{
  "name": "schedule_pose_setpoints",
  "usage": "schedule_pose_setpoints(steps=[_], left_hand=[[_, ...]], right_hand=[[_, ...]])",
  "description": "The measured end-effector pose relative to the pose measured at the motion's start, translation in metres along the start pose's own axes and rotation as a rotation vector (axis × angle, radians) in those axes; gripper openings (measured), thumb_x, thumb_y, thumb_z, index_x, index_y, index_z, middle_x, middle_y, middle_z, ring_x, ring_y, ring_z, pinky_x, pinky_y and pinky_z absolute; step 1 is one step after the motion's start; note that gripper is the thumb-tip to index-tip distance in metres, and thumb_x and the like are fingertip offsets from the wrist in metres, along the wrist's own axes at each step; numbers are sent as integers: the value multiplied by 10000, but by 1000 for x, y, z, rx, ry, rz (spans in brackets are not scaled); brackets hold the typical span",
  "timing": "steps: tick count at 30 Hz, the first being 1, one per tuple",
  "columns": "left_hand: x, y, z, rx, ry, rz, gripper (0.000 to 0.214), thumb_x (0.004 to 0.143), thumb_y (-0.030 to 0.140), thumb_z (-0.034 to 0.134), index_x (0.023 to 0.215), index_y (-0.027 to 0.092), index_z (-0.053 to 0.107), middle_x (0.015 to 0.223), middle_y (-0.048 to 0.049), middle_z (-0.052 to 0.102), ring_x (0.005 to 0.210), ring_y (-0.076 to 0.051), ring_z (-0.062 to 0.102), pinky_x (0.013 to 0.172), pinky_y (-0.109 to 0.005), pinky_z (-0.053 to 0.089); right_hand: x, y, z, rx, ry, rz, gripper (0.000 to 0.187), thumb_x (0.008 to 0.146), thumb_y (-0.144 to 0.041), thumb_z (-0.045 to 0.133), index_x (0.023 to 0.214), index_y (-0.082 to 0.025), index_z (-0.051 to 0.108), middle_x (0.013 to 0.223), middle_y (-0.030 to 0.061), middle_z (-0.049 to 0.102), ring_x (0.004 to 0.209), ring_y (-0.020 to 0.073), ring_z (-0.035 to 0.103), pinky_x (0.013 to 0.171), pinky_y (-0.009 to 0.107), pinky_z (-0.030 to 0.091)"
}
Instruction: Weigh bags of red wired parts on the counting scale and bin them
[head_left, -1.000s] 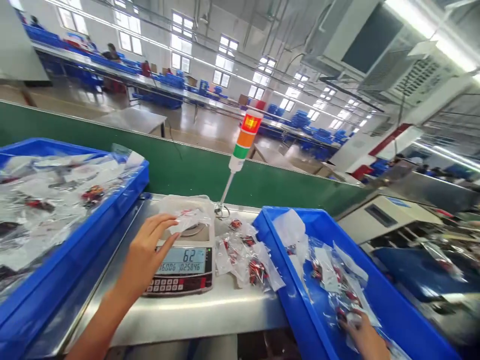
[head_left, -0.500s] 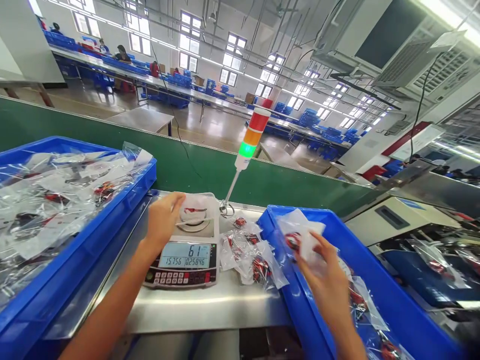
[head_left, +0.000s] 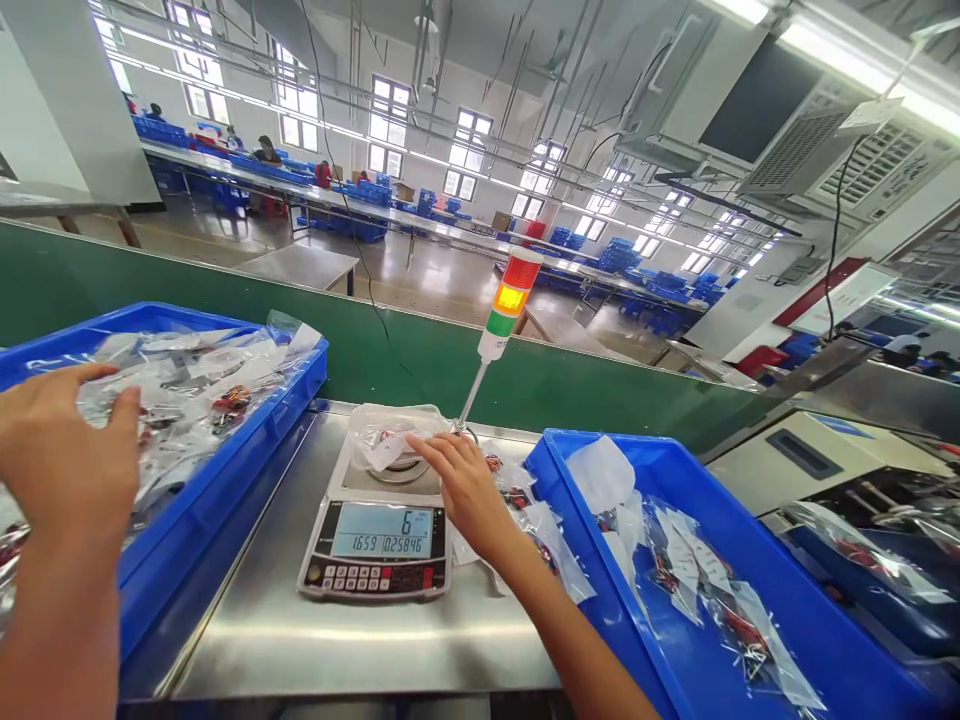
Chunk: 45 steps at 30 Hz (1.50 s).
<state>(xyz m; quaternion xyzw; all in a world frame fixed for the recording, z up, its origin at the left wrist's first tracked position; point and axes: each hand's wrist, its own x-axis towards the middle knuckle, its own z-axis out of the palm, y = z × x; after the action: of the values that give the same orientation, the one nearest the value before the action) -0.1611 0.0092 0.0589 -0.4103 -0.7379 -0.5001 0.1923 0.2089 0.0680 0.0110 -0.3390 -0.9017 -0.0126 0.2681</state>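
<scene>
A clear plastic bag (head_left: 384,446) with red parts inside lies on the pan of a digital scale (head_left: 375,578). My right hand (head_left: 466,488) reaches over the pan's right side, fingers stretched out, their tips at the bag's edge; whether they touch it I cannot tell. The scale's display reads 6, with 1.659 and 0.25846 below. My left hand (head_left: 71,450) hovers at the left blue bin (head_left: 225,490), thumb and fingers apart, nothing seen in it. That bin is full of bagged parts (head_left: 232,400) with red and black wires.
Several bags (head_left: 544,540) lie right of the scale, partly behind my right arm. A right blue bin (head_left: 660,450) holds more bags. Behind the scale stands a signal tower (head_left: 510,300), amber lit, before a green panel (head_left: 420,365). A beige machine (head_left: 840,460) is at far right.
My left hand has gone from the scale to the left bin. My right hand has moved from the right bin to the pan and holds no bag now. The tower's light switched from green to amber.
</scene>
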Motion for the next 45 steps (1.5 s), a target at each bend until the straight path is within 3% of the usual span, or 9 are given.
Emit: schedule_pose_setpoints(steps=[3, 6, 11, 14, 20, 25, 32, 39, 45], left_hand=[[-36, 14, 8, 3, -13, 46, 527, 865, 532, 505, 1088, 126, 755, 1119, -188, 754, 1118, -427, 684, 1020, -562, 500], [-81, 36, 18, -148, -225, 145, 450, 946, 553, 495, 1036, 194, 753, 1039, -98, 781, 982, -338, 743, 923, -451, 557], [-129, 56, 34, -310, -396, 325, 287, 1024, 435, 504, 1090, 227, 691, 1097, -44, 753, 1033, -245, 717, 970, -367, 548], [-132, 64, 47, -333, -466, 433, 319, 1047, 410, 458, 1219, 214, 641, 1249, -79, 700, 1235, -271, 627, 1111, -440, 487], [-129, 78, 55, -338, -611, 549, 362, 1066, 300, 375, 1371, 243, 562, 1415, -56, 618, 1429, -257, 465, 1199, -489, 424], [-133, 69, 41, -317, -610, 537, 330, 1067, 301, 405, 1344, 232, 572, 1397, -62, 622, 1421, -248, 469, 1200, -481, 427], [-123, 66, 53, -308, -658, 520, 351, 1061, 350, 393, 1261, 201, 641, 1354, -73, 664, 1403, -264, 496, 1200, -491, 433], [-124, 69, 75, -404, -746, 507, 344, 1030, 329, 394, 1088, 222, 715, 1291, -67, 714, 1381, -283, 530, 1173, -521, 455], [-102, 98, 100, -608, -667, 234, 216, 912, 368, 564, 864, 214, 707, 1015, -46, 776, 1080, -253, 699, 1036, -449, 551]], right_hand=[[-75, 39, -35, -28, 128, 249, 582, 944, -74, 396, 1472, -301, 485, 1316, 59, 678, 1255, 234, 586, 1108, 478, 462], [-185, 100, -74, -260, 163, 658, 416, 975, -306, 401, 1343, -229, 579, 1242, 126, 695, 1210, 316, 619, 1051, 538, 484], [-373, 160, -125, -490, -118, 1489, 812, 852, -588, 428, 1448, -40, 472, 1404, 341, 550, 1410, 498, 456, 1064, 665, 422], [-419, 174, -135, -490, -96, 1617, 1050, 799, -727, 400, 1551, -1, 301, 1527, 391, 411, 1463, 528, 376, 1091, 694, 380], [-365, 215, -102, -390, -196, 1431, 908, 832, -620, 499, 1561, -109, 323, 1546, 251, 499, 1426, 400, 495, 1128, 531, 424], [-326, 227, -73, -425, -265, 1477, 699, 956, -485, 349, 1522, -78, 402, 1309, 312, 663, 1186, 441, 677, 982, 580, 503], [-325, 196, -101, -514, -293, 1445, 728, 975, -494, 152, 1475, -124, 531, 1103, 294, 734, 1018, 465, 726, 834, 563, 546], [-328, 135, -166, -614, -99, 1400, 771, 877, -706, 241, 1175, -189, 729, 705, 172, 741, 665, 419, 703, 601, 490, 526], [-195, 88, -147, -121, 343, 1039, 579, 829, -684, 569, 1080, -195, 751, 909, 123, 814, 823, 335, 766, 717, 413, 588]])
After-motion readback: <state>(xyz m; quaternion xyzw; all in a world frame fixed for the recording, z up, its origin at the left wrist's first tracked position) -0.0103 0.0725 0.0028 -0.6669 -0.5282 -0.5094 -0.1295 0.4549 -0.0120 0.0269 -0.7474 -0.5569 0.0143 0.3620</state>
